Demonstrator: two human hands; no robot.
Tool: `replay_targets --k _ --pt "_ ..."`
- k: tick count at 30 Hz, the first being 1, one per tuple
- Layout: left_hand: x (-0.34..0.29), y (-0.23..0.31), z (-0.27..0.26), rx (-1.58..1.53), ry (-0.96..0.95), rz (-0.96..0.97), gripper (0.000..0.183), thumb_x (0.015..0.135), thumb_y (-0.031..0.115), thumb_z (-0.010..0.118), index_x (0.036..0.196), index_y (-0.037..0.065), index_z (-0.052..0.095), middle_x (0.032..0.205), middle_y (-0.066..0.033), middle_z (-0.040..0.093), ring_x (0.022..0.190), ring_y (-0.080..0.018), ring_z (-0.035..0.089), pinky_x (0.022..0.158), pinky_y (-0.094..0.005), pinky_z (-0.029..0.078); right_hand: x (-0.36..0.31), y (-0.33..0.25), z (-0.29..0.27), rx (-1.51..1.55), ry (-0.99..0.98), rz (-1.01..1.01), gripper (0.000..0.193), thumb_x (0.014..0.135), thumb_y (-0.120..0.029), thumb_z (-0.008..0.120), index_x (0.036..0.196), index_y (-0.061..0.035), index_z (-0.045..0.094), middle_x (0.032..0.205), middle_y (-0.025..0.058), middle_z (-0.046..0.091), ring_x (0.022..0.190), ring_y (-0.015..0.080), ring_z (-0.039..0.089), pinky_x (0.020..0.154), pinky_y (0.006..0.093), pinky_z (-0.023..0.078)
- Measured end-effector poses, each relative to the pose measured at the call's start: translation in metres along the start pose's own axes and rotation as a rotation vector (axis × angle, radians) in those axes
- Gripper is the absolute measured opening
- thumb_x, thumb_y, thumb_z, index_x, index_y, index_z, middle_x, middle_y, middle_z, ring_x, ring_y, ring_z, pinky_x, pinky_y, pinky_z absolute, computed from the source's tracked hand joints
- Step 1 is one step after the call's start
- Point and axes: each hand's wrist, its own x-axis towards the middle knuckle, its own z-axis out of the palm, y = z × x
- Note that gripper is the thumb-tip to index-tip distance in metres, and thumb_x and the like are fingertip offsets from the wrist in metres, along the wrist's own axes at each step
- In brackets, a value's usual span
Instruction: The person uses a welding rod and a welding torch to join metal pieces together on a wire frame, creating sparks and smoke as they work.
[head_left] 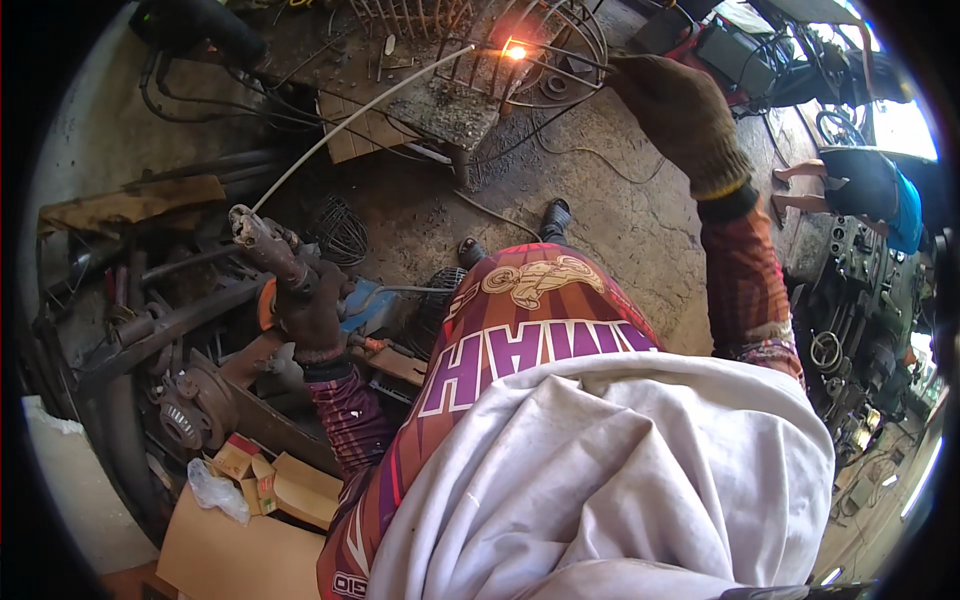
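My left hand [315,312], in a dark glove, is closed around the handle of a welding electrode holder [268,245]. A long pale welding rod [355,116] rises from the holder's jaws, its tip close to a round metal wire cage [603,60] on the workbench. An orange-hot spot [515,50] glows on the cage's wires, a little right of the rod's tip. My right hand [675,110], in a brown knitted glove, reaches to the cage's right side with its fingers closed at the rim wire. The glove partly hides that grip.
The dirty steel workbench [455,122] bears another wire basket [410,15]. Cables [500,215] trail across the floor. Metal scrap [190,405] and a cardboard box [240,545] lie at the left. A person in blue [905,215] and machinery [840,300] are at the right.
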Motion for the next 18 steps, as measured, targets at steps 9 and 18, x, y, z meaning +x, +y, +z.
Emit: replay_targets --k 9,18 --pt "-0.003 -0.003 -0.003 0.008 0.015 0.011 0.009 0.078 0.002 0.068 0.085 0.002 0.063 0.073 -0.0064 0.067 0.064 -0.0154 0.066 0.06 -0.0272 0.052 -0.021 -0.038 -0.005 -0.08 -0.01 -0.102 0.024 0.092 -0.031 0.071 0.106 -0.0123 0.074 0.093 0.0103 0.074 0.085 0.0289 0.072 0.07 0.0396 0.057" --pt "-0.001 -0.006 0.002 -0.008 -0.031 0.013 0.009 0.078 0.002 0.068 0.085 0.003 0.063 0.072 -0.0059 0.067 0.063 -0.015 0.065 0.058 -0.0268 0.051 -0.009 -0.05 0.007 -0.219 0.027 -0.14 0.023 0.092 -0.036 0.069 0.104 -0.0174 0.076 0.093 0.0064 0.075 0.084 0.0277 0.073 0.071 0.0384 0.058"
